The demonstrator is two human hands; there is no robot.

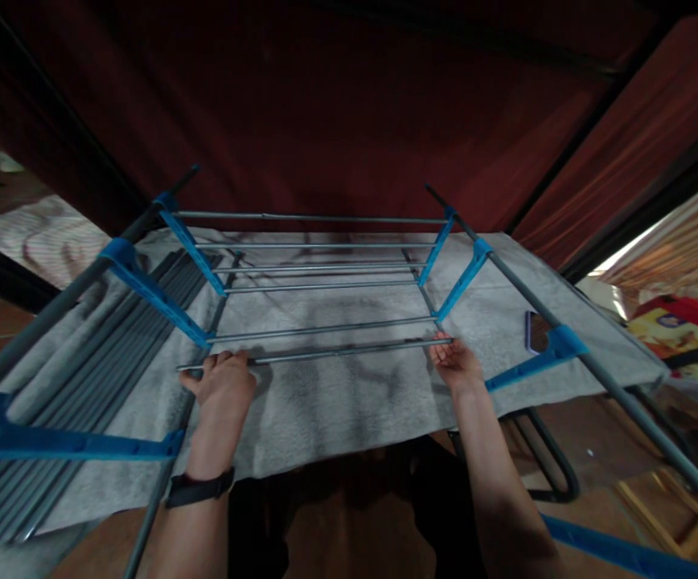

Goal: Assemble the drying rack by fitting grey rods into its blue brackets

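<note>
The head view is showing the left hand [225, 379] gripping and the partly curled right hand [454, 363] holding opposite ends of a thin grey metal rod [337, 352] above pale grey cloth [313, 410]; similar rods [325, 329] are already spanning blue plastic brackets [162, 302], while loose grey tubes [117, 346] are lying unfitted.

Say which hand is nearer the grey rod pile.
Left. The left hand is to the right of the rod pile, at the left end of the held rod; the right hand is at that rod's other end, much farther away.
</note>
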